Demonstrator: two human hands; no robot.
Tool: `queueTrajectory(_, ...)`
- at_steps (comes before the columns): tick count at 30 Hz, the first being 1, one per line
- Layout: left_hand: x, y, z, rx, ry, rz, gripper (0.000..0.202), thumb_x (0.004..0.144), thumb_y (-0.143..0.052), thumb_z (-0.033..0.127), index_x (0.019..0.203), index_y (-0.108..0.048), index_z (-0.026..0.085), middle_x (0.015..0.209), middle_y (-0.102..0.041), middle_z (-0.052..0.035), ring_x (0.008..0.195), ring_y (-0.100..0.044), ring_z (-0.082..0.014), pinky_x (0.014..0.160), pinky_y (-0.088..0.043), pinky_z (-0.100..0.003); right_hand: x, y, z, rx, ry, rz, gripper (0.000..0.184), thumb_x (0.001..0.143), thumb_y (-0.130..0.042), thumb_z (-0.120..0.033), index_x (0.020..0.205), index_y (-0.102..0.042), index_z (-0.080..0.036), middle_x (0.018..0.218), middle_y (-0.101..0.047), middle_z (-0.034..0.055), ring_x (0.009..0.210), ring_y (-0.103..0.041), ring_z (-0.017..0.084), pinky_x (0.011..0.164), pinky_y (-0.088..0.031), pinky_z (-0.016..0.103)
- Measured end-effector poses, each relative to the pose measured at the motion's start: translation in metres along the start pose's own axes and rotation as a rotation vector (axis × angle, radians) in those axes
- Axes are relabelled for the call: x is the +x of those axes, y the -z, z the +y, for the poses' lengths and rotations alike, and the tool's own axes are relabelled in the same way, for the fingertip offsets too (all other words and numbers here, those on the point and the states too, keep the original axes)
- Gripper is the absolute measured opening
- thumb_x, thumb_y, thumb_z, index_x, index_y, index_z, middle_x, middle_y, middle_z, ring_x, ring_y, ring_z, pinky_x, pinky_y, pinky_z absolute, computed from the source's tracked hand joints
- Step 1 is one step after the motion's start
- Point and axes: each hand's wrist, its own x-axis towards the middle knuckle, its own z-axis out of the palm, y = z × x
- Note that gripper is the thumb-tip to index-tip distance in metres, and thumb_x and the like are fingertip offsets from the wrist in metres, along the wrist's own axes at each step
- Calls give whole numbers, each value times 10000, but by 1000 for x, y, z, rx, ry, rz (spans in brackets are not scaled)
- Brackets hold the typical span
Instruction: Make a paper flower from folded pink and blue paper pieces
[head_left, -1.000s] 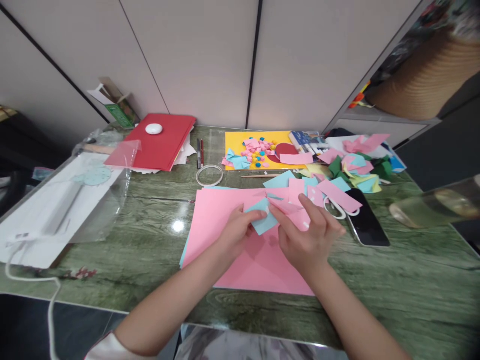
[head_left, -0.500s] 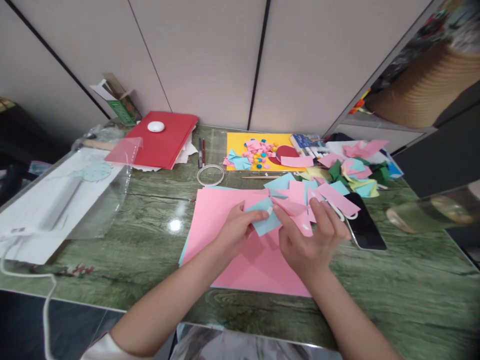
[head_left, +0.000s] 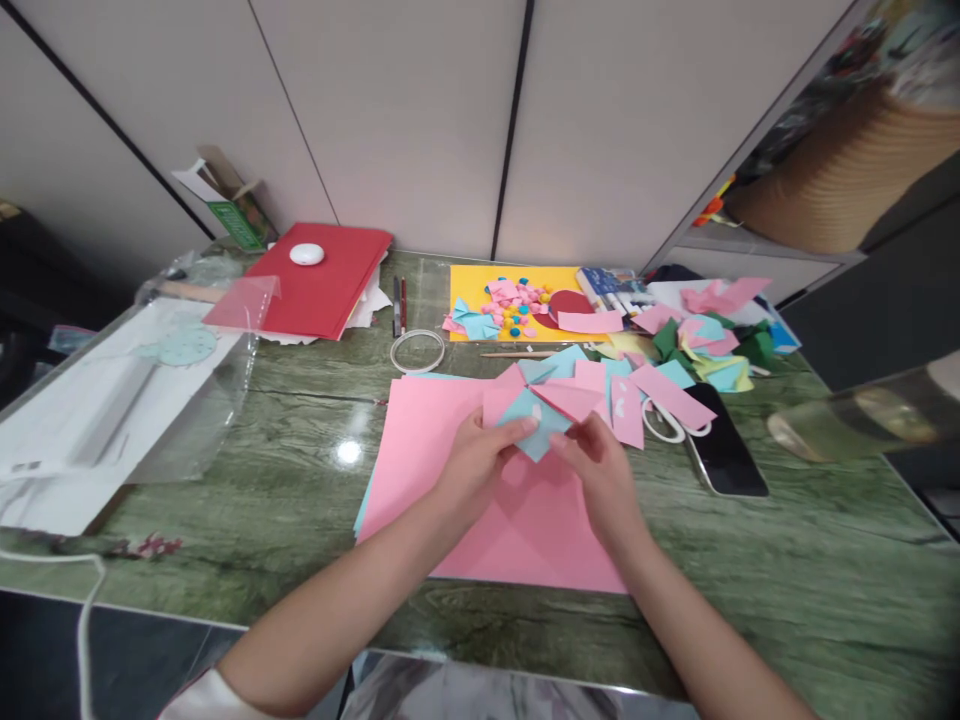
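Note:
Above a stack of pink paper sheets [head_left: 495,535], both hands hold a folded paper piece [head_left: 546,442] of light blue and pink. A small white patch shows on its blue face. My left hand [head_left: 474,460] pinches the blue part from the left, thumb on top near the patch. From the right, my right hand [head_left: 606,475] is closed on the piece's right edge, some fingers hidden behind it. Just beyond my fingers lie blue and pink paper pieces, among them a pink strip [head_left: 628,415] with white marks.
White-handled scissors [head_left: 663,424] lie partly under paper beside a phone [head_left: 724,445]. A tape roll [head_left: 417,352] rests left of a thin wooden stick [head_left: 517,354]. Behind are a yellow sheet [head_left: 465,285] with small paper bits and a red folder [head_left: 330,285]. A clear bottle [head_left: 855,415] juts in at right.
My right hand has moved left from the pink strip and closed on the folded paper. The strip now lies free to its right. My left hand keeps its pinch.

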Motion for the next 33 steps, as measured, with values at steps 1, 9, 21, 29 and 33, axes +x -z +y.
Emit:
queueTrajectory(1, -1, 0, -2, 27, 12, -2, 302, 639, -715, 210, 920, -641, 126, 893, -670, -72, 756, -610, -159, 727, -465, -287, 1, -3, 1, 128, -94, -59, 221, 702, -656, -312, 877, -559, -218, 812, -584, 7, 754, -541, 161, 704, -423, 308)
queueTrajectory(9, -5, -2, -13, 155, 46, -49, 377, 615, -723, 173, 979, -636, 132, 916, -678, -88, 808, -615, -186, 759, -463, -310, 2, -6, 1, 552, -326, 0, 269, 631, -725, -220, 888, -643, -220, 891, -665, -1, 825, -590, 169, 782, -445, 323)
queueTrajectory(21, -3, -3, -23, 95, 102, -72, 391, 626, -720, 151, 1004, -619, 146, 1020, -655, -94, 900, -605, -209, 828, -446, -336, 3, -8, 5, 630, -313, 78, 265, 597, -744, -208, 847, -658, -211, 841, -677, -5, 786, -593, 163, 736, -464, 304)
queueTrajectory(29, -2, -4, -21, 57, 61, -7, 426, 612, -731, 170, 1017, -598, 149, 986, -659, -77, 840, -611, -175, 813, -444, -309, 5, -5, 8, 477, -339, 6, 233, 646, -715, -293, 849, -679, -185, 827, -683, 32, 789, -603, 192, 738, -459, 331)
queueTrajectory(33, -1, -4, -23, 60, 52, -19, 446, 613, -729, 163, 1034, -584, 150, 994, -657, -80, 849, -611, -172, 808, -446, -301, 5, -5, 8, 542, -312, -1, 231, 639, -725, -270, 855, -676, -203, 820, -686, 14, 780, -607, 173, 744, -452, 315)
